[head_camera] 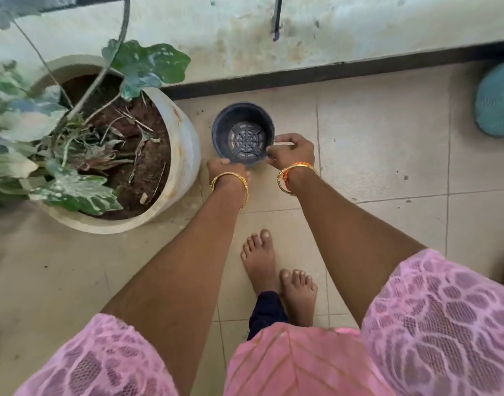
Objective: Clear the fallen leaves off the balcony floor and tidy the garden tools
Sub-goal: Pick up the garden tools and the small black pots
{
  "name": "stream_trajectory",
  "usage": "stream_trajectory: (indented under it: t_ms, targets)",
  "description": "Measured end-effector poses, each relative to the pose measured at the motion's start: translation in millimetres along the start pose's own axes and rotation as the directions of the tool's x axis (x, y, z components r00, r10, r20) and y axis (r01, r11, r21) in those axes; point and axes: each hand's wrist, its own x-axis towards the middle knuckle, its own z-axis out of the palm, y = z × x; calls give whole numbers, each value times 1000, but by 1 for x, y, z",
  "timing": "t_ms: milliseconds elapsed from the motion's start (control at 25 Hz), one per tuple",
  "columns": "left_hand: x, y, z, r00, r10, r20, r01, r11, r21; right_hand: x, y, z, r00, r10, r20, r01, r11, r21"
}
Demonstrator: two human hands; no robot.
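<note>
A small empty black plastic pot (236, 119) with a slotted grey bottom stands upright on the tiled balcony floor (373, 155), close to the wall. My left hand (227, 170) grips its near-left rim. My right hand (292, 151) holds the right rim with curled fingers. Both arms reach down from pink lace sleeves. The fingertips are partly hidden behind the pot's edge.
A large white planter (185, 155) with soil, dry stems and a green variegated plant stands just left of the black pot. A teal object (496, 104) lies at the right edge. My bare feet (276, 270) stand below the pot. The stained wall (273, 38) runs behind.
</note>
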Motion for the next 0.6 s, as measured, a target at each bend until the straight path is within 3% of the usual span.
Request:
stream_trajectory:
  t_ms: [40,160,320,440,600]
  targets:
    - [-4,4,0,1000,3,4,-3,1000,-9,1,1,1,1000,-13,6,13,1000,24]
    - [-8,6,-5,981,129,142,-165,945,281,-2,3,-1,1000,-26,-1,26,998,54]
    - [-41,-3,-39,953,222,207,-295,836,463,-34,11,-25,997,-78,-14,72,967,-245]
    - [-81,-12,-80,916,299,268,-401,649,647,-84,7,-48,977,-193,86,210,849,-485]
    - [-133,-21,-138,902,231,363,-430,444,786,-154,10,-77,932,-262,249,361,635,-682]
